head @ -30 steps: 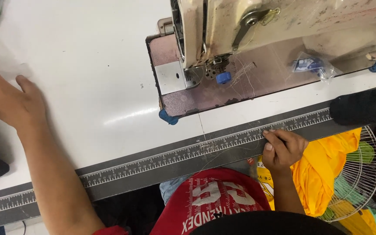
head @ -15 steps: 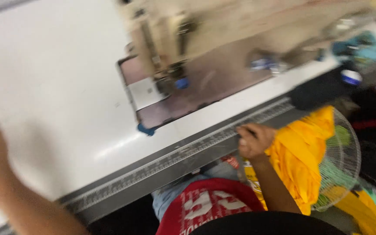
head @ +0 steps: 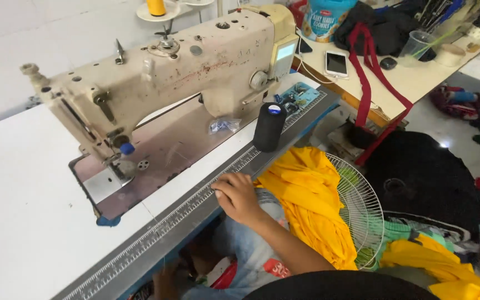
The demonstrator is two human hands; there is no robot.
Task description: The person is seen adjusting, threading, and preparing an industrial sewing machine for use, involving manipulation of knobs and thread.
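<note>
Resting our right hand (head: 239,195), fingers curled together and pinching nothing, on the desk (head: 23,222) edge ruler strip (head: 195,203); yellow fabric (head: 306,200) hangs just beside it. Left hand unseen. Risk, we judge: nearby black thread cone (head: 269,126) toppling if nudged.

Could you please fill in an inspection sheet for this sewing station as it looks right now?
Surface: white sewing table with a grey measuring strip along its front edge.
Job's things: beige sewing machine; yellow fabric beside the table edge.
Clutter: black thread cone, small clear bag.
Hands: right hand rests on the measuring strip; left hand not in view.
Cables: white cable on the side table near a phone.
Surroundings: white fan, dark clothes on the floor.
</note>
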